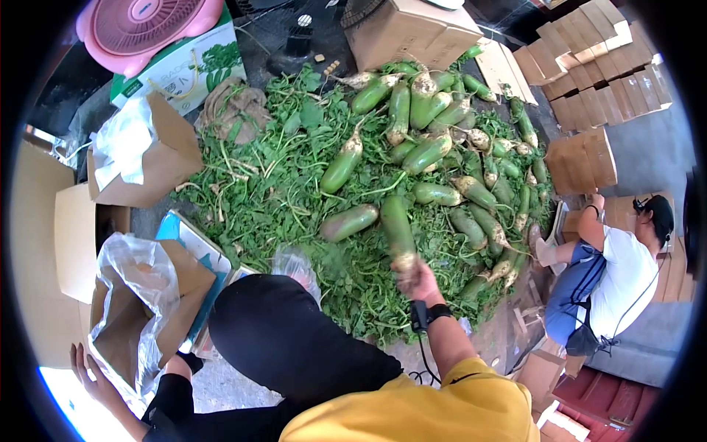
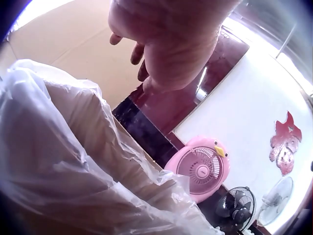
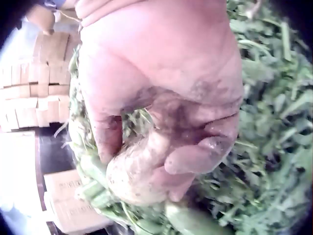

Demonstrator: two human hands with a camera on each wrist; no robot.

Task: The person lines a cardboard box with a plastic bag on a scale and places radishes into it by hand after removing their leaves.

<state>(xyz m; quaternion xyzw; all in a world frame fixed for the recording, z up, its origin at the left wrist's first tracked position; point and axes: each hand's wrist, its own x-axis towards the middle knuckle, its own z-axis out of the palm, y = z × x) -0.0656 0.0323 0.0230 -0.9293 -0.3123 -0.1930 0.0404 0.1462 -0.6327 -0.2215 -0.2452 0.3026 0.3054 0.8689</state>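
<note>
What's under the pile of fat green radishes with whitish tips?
Loose green leaves spread under the radishes. The leaves cover whatever lies beneath, so I can't see that.

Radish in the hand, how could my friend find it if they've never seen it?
Find the big heap of green leaves with long green radishes lying on it. Near its middle, the right hand of the person in yellow grips one fat green radish by its pale end. That's it: its neighbours lie on the leaves with no hand on them.
</note>
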